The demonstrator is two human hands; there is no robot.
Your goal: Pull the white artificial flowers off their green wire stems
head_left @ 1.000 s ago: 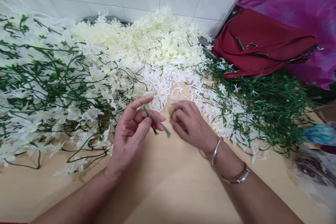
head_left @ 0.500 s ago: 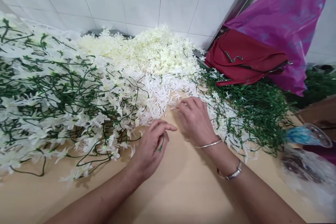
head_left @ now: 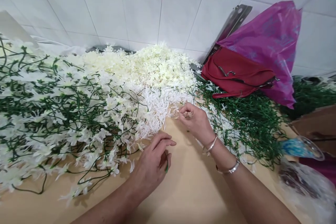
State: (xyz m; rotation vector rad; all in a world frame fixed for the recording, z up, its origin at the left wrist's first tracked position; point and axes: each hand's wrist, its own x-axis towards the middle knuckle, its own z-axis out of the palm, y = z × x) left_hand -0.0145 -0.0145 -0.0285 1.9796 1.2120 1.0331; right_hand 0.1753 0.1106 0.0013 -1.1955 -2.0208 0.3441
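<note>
My left hand (head_left: 153,157) is curled above the tabletop. A small green plastic piece (head_left: 166,168), perhaps a bit of stem, shows at its lower fingers. My right hand (head_left: 196,122) has thumb and forefinger pinched at the near edge of a heap of thin white stamen pieces (head_left: 157,103). What lies in that pinch is too small to make out. Behind the stamens is a mound of cream artificial blossoms (head_left: 160,63). To the left spreads a large pile of white artificial flowers on green stems (head_left: 65,112).
Green plastic stems (head_left: 252,122) lie on the right, with a red handbag (head_left: 238,71) and a purple plastic bag (head_left: 273,35) behind them. A blue-patterned cup (head_left: 299,147) lies tipped near a clear plastic bag (head_left: 304,185). A tiled wall (head_left: 141,10) backs the table (head_left: 189,189).
My right hand has gone from reaching flat over the stamens to a raised thumb-and-finger pinch. The left hand stays curled around the green piece. The view has tilted up slightly.
</note>
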